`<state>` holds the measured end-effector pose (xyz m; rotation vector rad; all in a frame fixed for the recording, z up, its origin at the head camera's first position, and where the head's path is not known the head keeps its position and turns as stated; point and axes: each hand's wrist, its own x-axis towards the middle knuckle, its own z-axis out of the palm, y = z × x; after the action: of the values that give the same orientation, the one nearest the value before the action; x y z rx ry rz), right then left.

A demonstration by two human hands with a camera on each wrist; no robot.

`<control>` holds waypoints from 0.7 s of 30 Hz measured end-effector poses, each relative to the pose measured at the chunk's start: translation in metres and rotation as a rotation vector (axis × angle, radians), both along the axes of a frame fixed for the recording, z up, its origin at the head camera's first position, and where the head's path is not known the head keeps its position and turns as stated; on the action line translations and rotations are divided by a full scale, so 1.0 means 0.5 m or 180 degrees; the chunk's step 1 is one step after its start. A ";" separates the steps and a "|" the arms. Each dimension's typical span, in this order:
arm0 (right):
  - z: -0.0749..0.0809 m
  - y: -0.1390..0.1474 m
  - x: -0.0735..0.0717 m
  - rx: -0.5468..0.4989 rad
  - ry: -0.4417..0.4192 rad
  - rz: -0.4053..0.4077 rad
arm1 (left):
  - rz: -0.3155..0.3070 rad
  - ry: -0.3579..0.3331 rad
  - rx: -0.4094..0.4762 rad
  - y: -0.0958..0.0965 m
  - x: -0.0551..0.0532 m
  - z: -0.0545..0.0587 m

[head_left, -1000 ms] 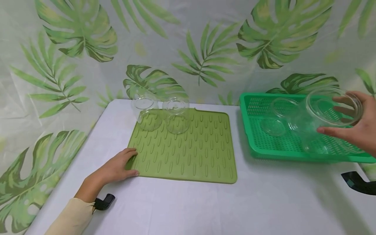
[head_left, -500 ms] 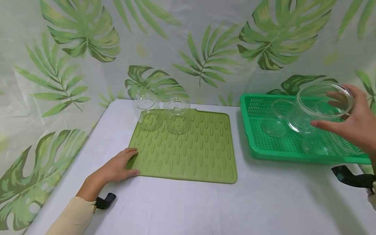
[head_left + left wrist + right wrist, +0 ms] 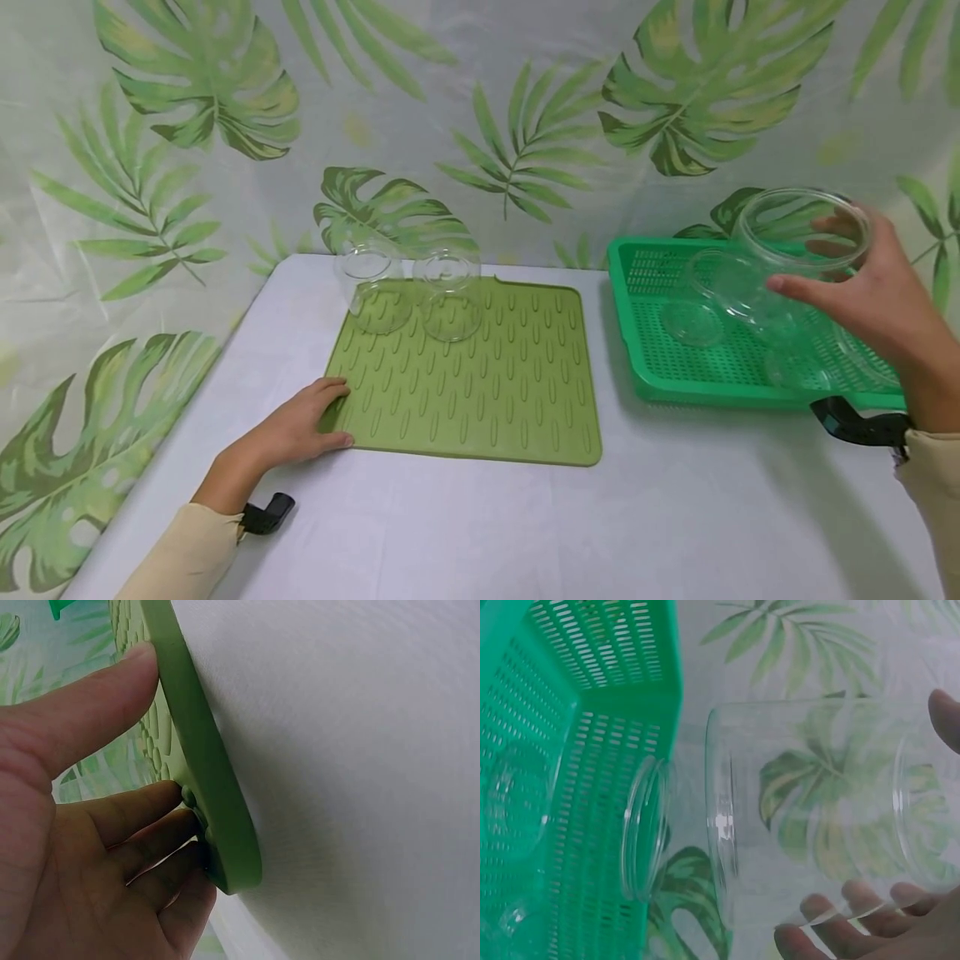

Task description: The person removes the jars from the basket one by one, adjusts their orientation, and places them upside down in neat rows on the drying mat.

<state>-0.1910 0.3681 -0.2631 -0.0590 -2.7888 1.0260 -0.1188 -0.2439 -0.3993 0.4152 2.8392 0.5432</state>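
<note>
My right hand (image 3: 888, 287) grips a clear, wide-rimmed glass jar (image 3: 810, 802) by its upper part, thumb on one side and fingers on the other. In the head view the jar is tilted and held over the green basket (image 3: 637, 358). My left hand (image 3: 296, 425) touches the front left corner of a green ribbed mat (image 3: 495, 400), the thumb on its front edge and the fingers at its left edge. Two more clear jars, one at the back left corner (image 3: 381, 312) and one beside it (image 3: 450, 312), stand on that mat.
Inside the perforated basket are more clear jars, among them one at its left (image 3: 693, 321) and one nearer its front (image 3: 798, 367). A white cloth (image 3: 480, 533) covers the table. Behind it hangs a leaf-print curtain (image 3: 517, 125).
My right hand has moved left and slightly upward with the jar, above the basket. The left hand keeps its place at the mat's corner, and the two jars there have not moved.
</note>
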 end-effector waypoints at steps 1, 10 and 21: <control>-0.001 -0.004 -0.003 -0.0031 -0.0019 -0.0023 | 0.0011 -0.0007 0.0007 -0.002 0.001 0.000; -0.007 -0.016 -0.014 -0.0076 0.0175 0.0038 | 0.0035 -0.0080 0.0019 -0.004 -0.001 -0.001; 0.014 -0.056 -0.024 -0.0247 0.0380 0.0254 | 0.0027 -0.0060 0.0007 -0.001 0.003 0.000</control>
<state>-0.2032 0.3400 -0.2563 0.1012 -2.6630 1.1175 -0.1173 -0.2445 -0.3995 0.3963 2.8239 0.5492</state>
